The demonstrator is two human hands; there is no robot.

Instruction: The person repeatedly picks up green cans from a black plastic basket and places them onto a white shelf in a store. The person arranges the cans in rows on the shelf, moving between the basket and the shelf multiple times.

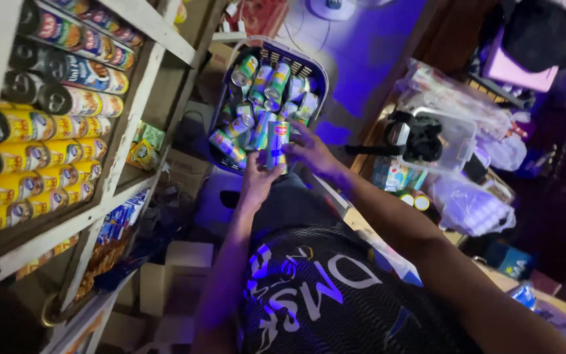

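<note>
- My left hand (257,178) and right hand (310,152) both close around one upright can (277,143), blue and green with a red patch, left from below, right from the side.
- The can sits at the near rim of the dark plastic basket (319,71), roughly 12 o'clock from my chest.
- The basket is packed with similar green and silver cans (264,85) lying on their sides.
- At 9 to 10 o'clock, a pale wooden shelf (126,137) carries rows of yellow tins (40,170), with darker tins (76,72) on the level above.
- At 2 o'clock, a clear plastic box (456,141) holds something black, with plastic bags (473,206) just below it.
- Cardboard boxes (188,259) rest on the floor at about 8 o'clock, beneath the shelf.
</note>
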